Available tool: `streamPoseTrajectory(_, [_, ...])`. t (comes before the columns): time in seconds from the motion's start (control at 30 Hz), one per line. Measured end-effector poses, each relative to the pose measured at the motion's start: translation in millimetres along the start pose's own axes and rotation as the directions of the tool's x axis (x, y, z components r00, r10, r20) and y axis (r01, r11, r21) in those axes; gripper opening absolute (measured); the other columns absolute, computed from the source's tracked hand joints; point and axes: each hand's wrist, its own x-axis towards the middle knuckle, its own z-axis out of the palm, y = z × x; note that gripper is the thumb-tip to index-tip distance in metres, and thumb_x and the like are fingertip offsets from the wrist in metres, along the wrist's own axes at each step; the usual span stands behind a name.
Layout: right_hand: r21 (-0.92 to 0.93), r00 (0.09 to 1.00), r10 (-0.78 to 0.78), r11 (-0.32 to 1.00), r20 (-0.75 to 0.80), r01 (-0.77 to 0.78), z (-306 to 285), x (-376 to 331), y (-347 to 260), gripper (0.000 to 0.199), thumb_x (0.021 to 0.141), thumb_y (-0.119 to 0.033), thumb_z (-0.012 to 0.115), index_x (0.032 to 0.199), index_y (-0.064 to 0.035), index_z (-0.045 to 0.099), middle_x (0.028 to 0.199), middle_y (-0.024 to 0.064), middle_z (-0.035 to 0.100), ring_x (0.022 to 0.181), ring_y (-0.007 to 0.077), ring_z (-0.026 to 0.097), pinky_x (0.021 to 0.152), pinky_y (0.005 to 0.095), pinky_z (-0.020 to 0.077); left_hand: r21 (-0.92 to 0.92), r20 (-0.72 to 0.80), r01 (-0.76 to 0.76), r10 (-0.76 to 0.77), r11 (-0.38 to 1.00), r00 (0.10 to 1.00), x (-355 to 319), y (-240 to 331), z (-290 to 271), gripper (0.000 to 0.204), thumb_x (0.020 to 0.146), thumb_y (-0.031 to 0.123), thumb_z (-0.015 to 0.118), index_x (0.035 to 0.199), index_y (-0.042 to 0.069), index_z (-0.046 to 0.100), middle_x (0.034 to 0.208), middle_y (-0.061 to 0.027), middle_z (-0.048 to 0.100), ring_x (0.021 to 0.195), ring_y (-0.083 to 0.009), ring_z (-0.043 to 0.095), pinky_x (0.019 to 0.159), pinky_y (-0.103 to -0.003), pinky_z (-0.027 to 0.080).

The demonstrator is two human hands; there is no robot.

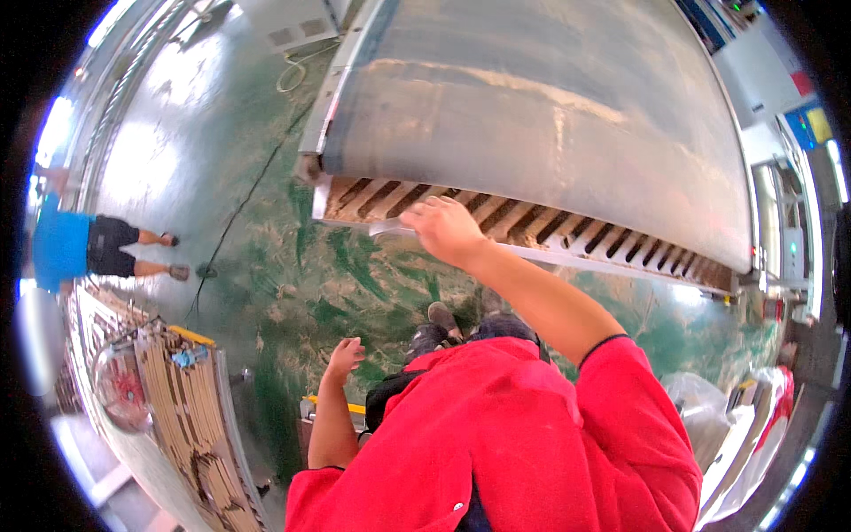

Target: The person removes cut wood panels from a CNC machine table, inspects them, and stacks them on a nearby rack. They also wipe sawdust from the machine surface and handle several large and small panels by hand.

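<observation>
At the far left a second person [84, 248] in a blue top and dark shorts stands on the green floor [266, 222], well apart from the work. Below them a stack of cardboard sheets [191, 408] stands on edge beside a conveyor.

The wearer's left hand [344, 356] hangs low beside the body, the forearm bent upward from the red sleeve [372, 496]. Its fingers are loosely curled and it holds nothing, touching nothing that can be seen.

The right arm reaches forward and up, nearly straight, bare from the red sleeve to the wrist. The right hand [446, 230] is closed over a thin, pale strip [390, 228], gripping it with knuckles up; the strip's free end pokes out to the left of the fist. The strip is flat, narrow and whitish, and lies along the near edge of a big machine table [550, 115], right at the row of slanted slots [496, 217] under that edge. The table top is grey, dusty and streaked tan.

Dark shoes [443, 317] show on the floor below the hand.
</observation>
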Motion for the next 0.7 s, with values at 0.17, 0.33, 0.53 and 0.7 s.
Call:
streamPoseTrajectory(0.17, [-0.155,0.968,0.028,0.988,0.248,0.012,54.9,75.9,-19.8,0.021,0.089,-0.013,0.055,0.109,-0.0112,0.064,0.096,0.0078,0.07,0.099,0.0265,0.066,0.086,0.0411,0.0511,-0.159,-0.097,-0.032,0.017,0.987,0.995,-44.8,-22.9,8.1,0.047,0.097,0.044,0.056,0.129,0.01,0.053,0.117,-0.007,0.066,0.099,-0.0214,0.064,0.085,-0.039,0.046])
streamPoseTrajectory(0.33, [-0.209,0.867,0.212,0.969,0.451,-0.128,48.1,68.0,-16.1,0.017,0.085,-0.009,0.062,0.101,-0.0093,0.066,0.103,0.0101,0.068,0.103,0.0277,0.064,0.084,0.0405,0.0529,-0.287,-0.122,0.044,-0.082,0.957,0.989,-79.6,-60.8,20.4,0.044,0.097,0.042,0.056,0.128,0.011,0.053,0.119,-0.0074,0.066,0.101,-0.0217,0.065,0.086,-0.038,0.046])
streamPoseTrajectory(0.53, [-0.335,0.825,0.284,0.934,0.488,-0.123,-6.1,-37.9,38.1,0.01,0.082,-0.012,0.066,0.089,-0.0089,0.073,0.095,0.009,0.07,0.103,0.0259,0.064,0.076,0.0376,0.0542,-0.317,-0.065,0.026,-0.049,0.948,0.997,-71.7,-36.0,18.2,0.046,0.095,0.043,0.058,0.127,0.011,0.055,0.12,-0.0074,0.066,0.101,-0.0214,0.065,0.086,-0.037,0.047])
streamPoseTrajectory(0.7, [-0.424,0.867,0.239,0.905,0.437,-0.036,-52.8,-126.8,81.1,0.011,0.082,-0.014,0.065,0.088,-0.0097,0.072,0.093,0.0065,0.069,0.101,0.025,0.064,0.076,0.0384,0.056,-0.192,-0.046,-0.088,0.081,0.977,0.996,-59.9,45.2,26.4,0.042,0.096,0.041,0.057,0.126,0.011,0.057,0.119,-0.0071,0.067,0.101,-0.0204,0.065,0.087,-0.037,0.048])
